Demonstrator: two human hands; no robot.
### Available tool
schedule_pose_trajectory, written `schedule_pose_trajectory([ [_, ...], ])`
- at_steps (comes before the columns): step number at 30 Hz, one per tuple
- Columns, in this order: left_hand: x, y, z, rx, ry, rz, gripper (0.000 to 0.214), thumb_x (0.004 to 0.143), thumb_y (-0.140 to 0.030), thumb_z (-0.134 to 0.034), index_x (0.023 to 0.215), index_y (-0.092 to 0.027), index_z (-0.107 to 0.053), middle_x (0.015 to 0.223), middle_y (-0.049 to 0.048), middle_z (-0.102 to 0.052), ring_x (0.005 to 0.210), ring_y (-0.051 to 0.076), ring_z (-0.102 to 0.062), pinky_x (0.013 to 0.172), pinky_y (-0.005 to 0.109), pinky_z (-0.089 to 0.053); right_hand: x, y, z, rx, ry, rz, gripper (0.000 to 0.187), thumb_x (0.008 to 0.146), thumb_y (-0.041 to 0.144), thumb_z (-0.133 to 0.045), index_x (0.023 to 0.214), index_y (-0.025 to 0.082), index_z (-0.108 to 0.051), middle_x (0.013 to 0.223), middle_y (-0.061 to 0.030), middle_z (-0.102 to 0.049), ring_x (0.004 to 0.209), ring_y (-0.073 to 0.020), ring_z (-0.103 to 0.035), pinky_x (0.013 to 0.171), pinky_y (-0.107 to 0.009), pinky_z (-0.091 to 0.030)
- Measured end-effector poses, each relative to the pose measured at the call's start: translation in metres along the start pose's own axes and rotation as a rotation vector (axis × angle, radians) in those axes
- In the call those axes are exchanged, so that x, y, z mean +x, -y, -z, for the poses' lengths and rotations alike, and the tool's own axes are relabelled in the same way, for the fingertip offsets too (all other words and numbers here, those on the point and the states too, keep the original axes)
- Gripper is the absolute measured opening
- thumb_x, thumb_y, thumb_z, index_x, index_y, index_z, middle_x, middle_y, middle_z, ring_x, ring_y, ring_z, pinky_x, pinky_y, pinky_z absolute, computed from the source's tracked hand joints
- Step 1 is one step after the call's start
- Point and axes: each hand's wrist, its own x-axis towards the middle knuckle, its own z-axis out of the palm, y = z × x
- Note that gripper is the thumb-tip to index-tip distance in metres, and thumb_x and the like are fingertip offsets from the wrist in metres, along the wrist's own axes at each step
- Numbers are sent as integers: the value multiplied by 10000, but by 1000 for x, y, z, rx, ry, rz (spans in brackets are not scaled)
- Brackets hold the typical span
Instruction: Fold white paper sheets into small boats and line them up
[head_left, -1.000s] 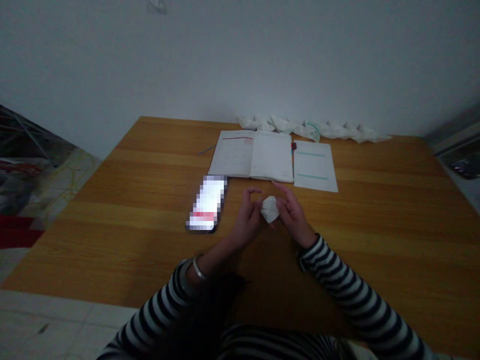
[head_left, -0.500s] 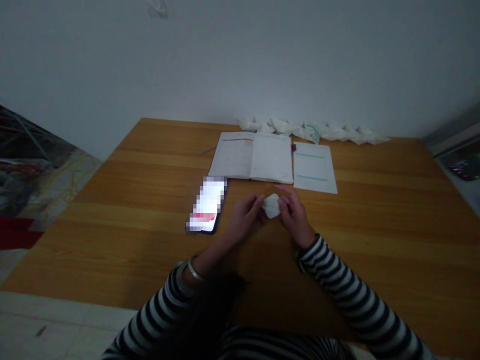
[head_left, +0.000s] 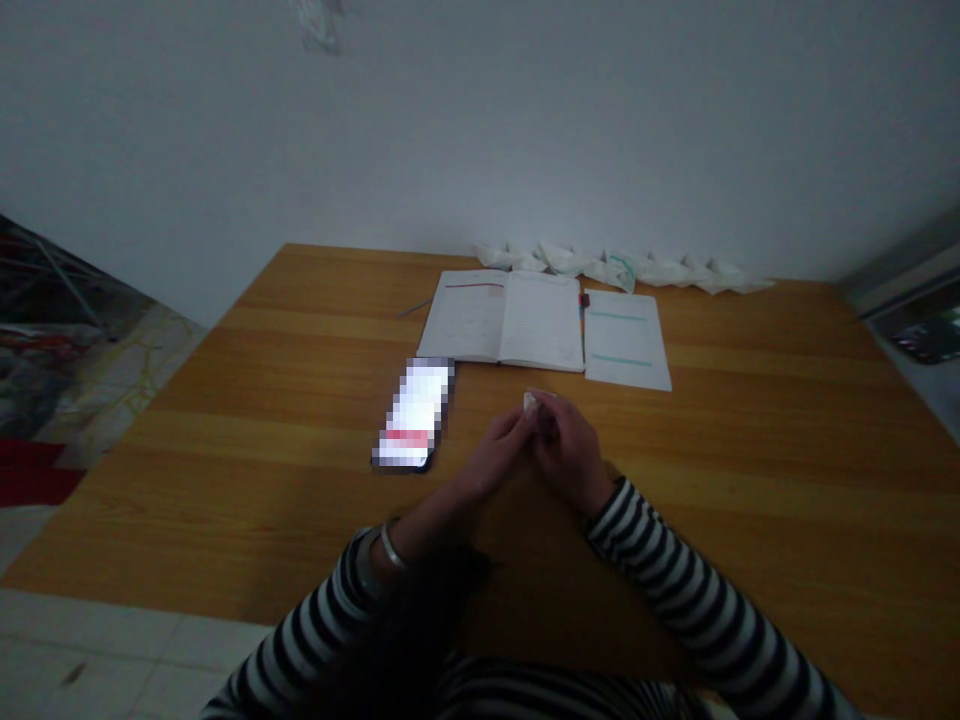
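A small piece of folded white paper (head_left: pixel 529 401) is pinched between my two hands above the wooden table (head_left: pixel 300 420). My left hand (head_left: pixel 499 448) grips it from the left, thumb and fingers closed. From the right, my right hand (head_left: pixel 568 445) closes its fingers over the paper and hides most of it. Both hands meet at the fingertips. Left of them lies a phone (head_left: pixel 415 415) with a lit, blurred screen.
An open notebook (head_left: pixel 540 320) lies beyond my hands, with a loose sheet with green lines (head_left: pixel 628 340) at its right and a thin pen-like stick (head_left: pixel 415 307) at its left. Several folded white paper shapes (head_left: pixel 675 271) line the table's back edge by the wall.
My right hand has moved left and closed over the paper, which now shows only as a small tip. The hands have come together.
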Motion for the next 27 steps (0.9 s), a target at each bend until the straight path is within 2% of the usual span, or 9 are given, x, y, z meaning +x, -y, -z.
schedule_pose_trajectory([
  [2, 5, 2, 7, -12, -69, 3, 471, 845, -617, -635, 803, -149, -665, 766, 27, -674, 738, 172, -624, 706, 273, -497, 2, 1, 2, 15, 57, 76, 566, 826, 120, -555, 1372, 261, -502, 1028, -87, -687, 938, -270, -648, 856, -459, -542],
  [4, 10, 0, 15, -38, -116, 37, 478, 855, -614, -620, 771, -144, -640, 692, 24, -657, 644, 158, -608, 645, 267, -484, 3, 3, 6, 23, 19, 128, 547, 834, 157, -581, 1365, 264, -507, 965, -79, -680, 882, -272, -644, 816, -469, -542],
  [7, 14, -10, 27, -97, 32, 123, 468, 875, -595, -597, 791, -136, -644, 629, 37, -656, 552, 160, -604, 613, 286, -484, 5, 4, 14, -12, -63, 141, 486, 840, 184, -592, 1316, 277, -554, 1105, -102, -647, 1029, -300, -615, 903, -520, -505],
  [9, 14, -16, 32, -101, 118, 156, 451, 878, -567, -604, 776, -130, -651, 612, 52, -658, 523, 162, -602, 576, 281, -463, 7, 4, 18, -9, -10, 137, 434, 850, 199, -604, 1276, 284, -592, 1197, -105, -601, 1130, -304, -572, 963, -533, -477],
  [15, 10, -15, 34, -122, 166, 183, 364, 853, -481, -659, 740, -136, -673, 660, 56, -628, 602, 160, -568, 580, 276, -430, 10, 0, 21, 196, 101, 50, 447, 885, 221, -632, 1326, 292, -602, 1353, -114, -523, 1231, -282, -537, 1006, -491, -486],
  [19, 7, -16, 28, -79, 142, 156, 401, 892, -518, -603, 712, -160, -623, 660, 24, -573, 590, 138, -499, 551, 256, -391, 8, -5, 20, 229, 71, 12, 288, 917, 217, -624, 1176, 304, -715, 1023, -63, -682, 946, -223, -650, 837, -406, -547],
  [21, 5, -18, 24, -48, 115, 116, 334, 886, -498, -634, 844, -168, -618, 700, 3, -584, 597, 123, -500, 559, 238, -391, 6, -7, 19, 239, 30, -5, 200, 916, 236, -634, 1056, 297, -764, 897, -45, -697, 841, -210, -654, 762, -377, -548],
  [24, 5, -21, 20, -50, 71, 20, 391, 871, -441, -686, 1161, -227, -535, 760, -29, -624, 626, 116, -556, 608, 225, -429, 4, -11, 17, 286, -71, -96, 133, 901, 265, -656, 927, 274, -787, 867, -41, -725, 821, -209, -671, 753, -367, -550],
  [27, 6, -20, 19, -6, 107, -95, 401, 809, -383, -763, 1131, -218, -591, 884, 15, -694, 811, 156, -651, 778, 279, -496, 3, -15, 14, 343, -178, -259, 114, 883, 299, -682, 857, 242, -777, 844, -37, -752, 794, -208, -692, 739, -352, -556],
])
